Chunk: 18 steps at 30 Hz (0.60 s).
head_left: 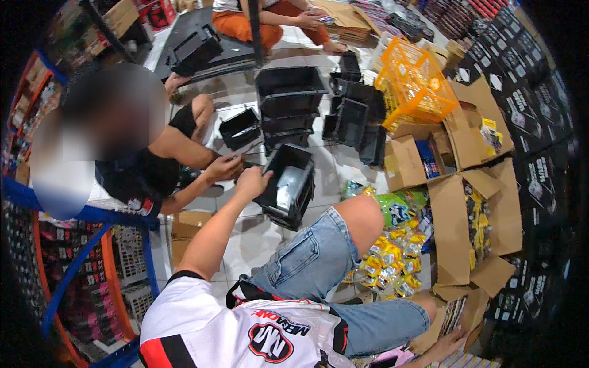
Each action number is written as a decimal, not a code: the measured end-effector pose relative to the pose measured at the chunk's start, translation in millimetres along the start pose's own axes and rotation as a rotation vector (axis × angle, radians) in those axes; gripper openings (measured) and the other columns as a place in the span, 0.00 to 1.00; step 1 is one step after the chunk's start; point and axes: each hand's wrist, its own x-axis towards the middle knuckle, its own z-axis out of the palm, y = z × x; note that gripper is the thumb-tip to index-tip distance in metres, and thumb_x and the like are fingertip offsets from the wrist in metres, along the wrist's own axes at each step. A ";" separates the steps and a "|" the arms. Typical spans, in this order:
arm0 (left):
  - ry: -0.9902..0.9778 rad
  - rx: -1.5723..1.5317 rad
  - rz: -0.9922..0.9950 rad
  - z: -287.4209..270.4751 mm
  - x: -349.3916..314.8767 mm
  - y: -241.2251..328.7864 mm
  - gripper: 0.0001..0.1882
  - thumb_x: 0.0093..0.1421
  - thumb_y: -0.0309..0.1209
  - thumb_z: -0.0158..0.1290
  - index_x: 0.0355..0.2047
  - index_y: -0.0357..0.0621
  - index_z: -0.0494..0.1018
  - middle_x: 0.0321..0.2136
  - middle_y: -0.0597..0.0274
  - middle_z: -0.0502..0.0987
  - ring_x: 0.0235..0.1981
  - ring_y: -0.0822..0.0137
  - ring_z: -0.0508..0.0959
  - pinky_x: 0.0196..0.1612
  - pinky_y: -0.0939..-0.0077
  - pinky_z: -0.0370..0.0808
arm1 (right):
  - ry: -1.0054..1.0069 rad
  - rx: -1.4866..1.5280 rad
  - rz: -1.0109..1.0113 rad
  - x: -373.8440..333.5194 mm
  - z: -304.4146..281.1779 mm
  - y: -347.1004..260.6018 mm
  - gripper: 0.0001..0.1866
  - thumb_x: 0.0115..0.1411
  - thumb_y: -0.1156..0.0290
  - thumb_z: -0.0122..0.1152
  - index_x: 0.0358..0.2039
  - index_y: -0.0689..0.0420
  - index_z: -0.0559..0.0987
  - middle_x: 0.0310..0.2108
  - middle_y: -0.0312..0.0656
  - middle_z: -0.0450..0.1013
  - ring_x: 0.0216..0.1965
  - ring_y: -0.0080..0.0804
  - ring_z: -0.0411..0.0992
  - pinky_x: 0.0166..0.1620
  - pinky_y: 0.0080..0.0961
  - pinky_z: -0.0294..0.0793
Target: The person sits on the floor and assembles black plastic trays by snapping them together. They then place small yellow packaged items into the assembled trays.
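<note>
My left hand (253, 184) is closed on the near-left rim of a black plastic storage bin (288, 190), which seems to sit in a stack of the same bins, tilted slightly. Its inside looks bare and shiny. Right beside my fingers is a co-worker's hand (224, 168), near the same rim. Far to the lower right, my right hand (451, 345) has its fingers stretched out along the side of an open cardboard box (478, 300) holding thin packets on edge.
Stacked black bins (291, 83) stand ahead, with more bins (353, 119) beside them. A yellow crate (417, 80) is at far right. Yellow and green packets (392, 260) lie by my knee, next to open cartons (451, 227). Blue and orange shelving (76, 276) runs along the left.
</note>
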 end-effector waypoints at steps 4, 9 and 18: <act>0.026 -0.280 -0.091 0.9 -0.8 -4.5 0.26 0.68 0.52 0.53 0.37 0.36 0.81 0.34 0.37 0.82 0.41 0.37 0.82 0.44 0.47 0.77 | 0.064 -0.159 -0.260 -12.8 -29.7 -63.1 0.28 0.74 0.55 0.52 0.63 0.65 0.72 0.62 0.57 0.71 0.62 0.51 0.70 0.64 0.39 0.68; 0.030 -0.396 -0.096 -6.1 6.6 5.9 0.28 0.68 0.53 0.53 0.38 0.34 0.79 0.31 0.37 0.81 0.40 0.38 0.82 0.43 0.49 0.76 | 0.052 0.015 -0.191 -23.3 -74.5 -77.1 0.25 0.74 0.58 0.52 0.63 0.64 0.73 0.63 0.53 0.70 0.63 0.44 0.69 0.64 0.36 0.69; 0.086 -0.924 0.070 -35.1 40.0 90.2 0.22 0.72 0.44 0.53 0.43 0.32 0.79 0.30 0.54 0.82 0.32 0.66 0.79 0.41 0.68 0.75 | 0.082 0.177 -0.286 10.0 -131.7 -145.0 0.25 0.75 0.61 0.51 0.66 0.62 0.69 0.67 0.48 0.65 0.66 0.40 0.64 0.66 0.37 0.66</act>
